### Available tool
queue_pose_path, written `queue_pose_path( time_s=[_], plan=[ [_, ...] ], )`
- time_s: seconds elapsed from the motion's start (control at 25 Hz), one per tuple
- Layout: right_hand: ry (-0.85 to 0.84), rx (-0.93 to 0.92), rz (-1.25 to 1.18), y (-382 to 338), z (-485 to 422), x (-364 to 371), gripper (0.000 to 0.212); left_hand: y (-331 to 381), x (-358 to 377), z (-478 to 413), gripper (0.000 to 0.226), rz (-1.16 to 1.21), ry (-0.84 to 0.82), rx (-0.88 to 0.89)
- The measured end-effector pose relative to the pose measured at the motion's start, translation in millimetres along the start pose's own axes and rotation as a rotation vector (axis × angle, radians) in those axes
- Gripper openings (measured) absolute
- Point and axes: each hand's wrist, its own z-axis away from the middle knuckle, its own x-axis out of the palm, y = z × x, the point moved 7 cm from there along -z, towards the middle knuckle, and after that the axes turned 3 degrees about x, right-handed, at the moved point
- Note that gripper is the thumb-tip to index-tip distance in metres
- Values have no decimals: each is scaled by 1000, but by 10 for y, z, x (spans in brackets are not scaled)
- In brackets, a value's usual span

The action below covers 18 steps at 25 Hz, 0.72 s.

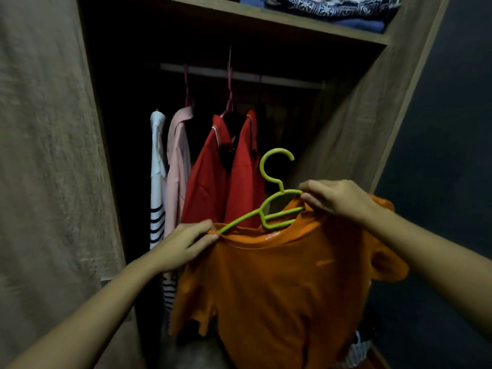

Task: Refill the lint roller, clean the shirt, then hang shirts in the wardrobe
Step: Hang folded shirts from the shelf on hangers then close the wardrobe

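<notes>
I hold an orange T-shirt [279,283] in front of the open wardrobe. A lime-green plastic hanger [269,182] sits partly inside its collar, hook pointing up. My left hand [186,246] pinches the collar's left side where the hanger's left arm pokes out. On the right, my right hand [338,201] grips the collar and shoulder together with the hanger's right arm. The hanger's right end is hidden under the fabric. The wardrobe rail [279,79] runs across the dark interior above.
On the rail hang a striped white top [157,166], a pink shirt [178,161] and two red polo shirts [226,177]. Folded patterned cloth [332,9] lies on the upper shelf. Wooden side panels [53,155] flank the opening. Rail space shows to the right of the red shirts.
</notes>
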Motion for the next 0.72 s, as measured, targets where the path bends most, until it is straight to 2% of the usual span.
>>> queue_pose_path(
  time_s=[0.08, 0.2, 0.28, 0.36, 0.44, 0.48, 0.56, 0.6, 0.68, 0.72],
  plan=[
    [20, 114, -146, -19, -25, 23, 48, 113, -131, -50, 21, 52, 114, -42],
    [38, 171, -294, -110, -51, 60, 47, 154, -381, -24, 43, 8, 329, -173],
    [30, 201, -369, -154, -63, 108, 43, 168, -573, -39, 52, -99, 414, -226],
    [44, 286, -430, -98, -28, 141, 36, 181, -803, -63, 45, -186, 470, -236],
    [69, 429, -529, 19, 69, 174, 26, 144, -988, -92, 33, -124, 382, -216],
    [79, 495, -587, 55, 120, 199, 23, 113, -1042, -101, 28, -65, 264, -217],
    [102, 562, -673, 43, 171, 244, 26, 70, -1112, -72, 35, -9, 47, -225],
    [109, 564, -700, 5, 155, 263, 29, 46, -1146, -45, 43, 3, 3, -219],
    [117, 550, -723, -54, 70, 270, 34, 37, -1208, 10, 51, 100, 52, -206],
    [114, 555, -730, -46, 26, 271, 35, 25, -1241, 40, 46, 153, 118, -213]
  ],
)
